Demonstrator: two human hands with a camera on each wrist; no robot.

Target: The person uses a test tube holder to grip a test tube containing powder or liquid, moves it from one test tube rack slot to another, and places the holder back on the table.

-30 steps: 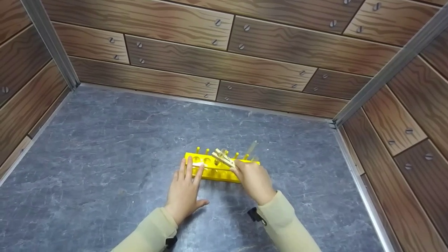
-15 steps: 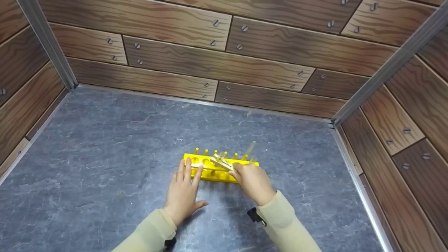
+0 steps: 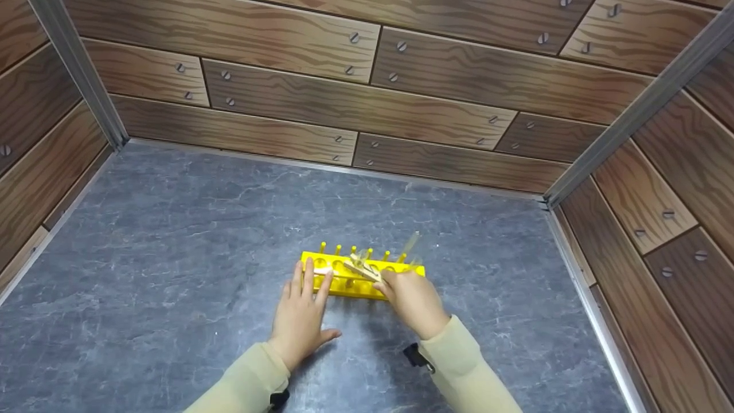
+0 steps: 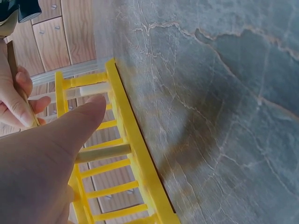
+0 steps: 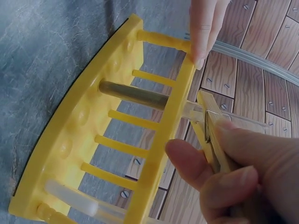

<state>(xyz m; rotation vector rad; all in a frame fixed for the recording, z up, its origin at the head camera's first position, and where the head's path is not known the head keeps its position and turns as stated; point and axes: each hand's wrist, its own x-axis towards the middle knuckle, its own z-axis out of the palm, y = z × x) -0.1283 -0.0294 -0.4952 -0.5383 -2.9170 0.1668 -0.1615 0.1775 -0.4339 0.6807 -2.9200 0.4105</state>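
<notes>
A yellow test tube rack [image 3: 370,291] stands on the floor panel in front of me. My left hand [image 3: 301,312] rests straight fingers on its left end, thumb spread out. My right hand [image 3: 414,301] grips a wooden test tube clamp [image 5: 209,119] by its handles. The clamp's jaws are around the upper part of a test tube [image 5: 133,92] holding brownish liquid. This tube passes through the rack's top plate, its lower end at the base in the right wrist view. A second test tube [image 5: 72,198] with whitish contents stands at the rack's right end.
Several yellow pegs [image 3: 323,248] rise along the rack's far side. The grey marbled surface [image 3: 200,258] is bounded by wood-patterned walls [image 3: 287,115] with metal corner strips [image 3: 602,126].
The right hand has lowered the clamp slightly, and the test tube with brownish liquid has gone down into the rack. The left hand has kept its place on the rack.
</notes>
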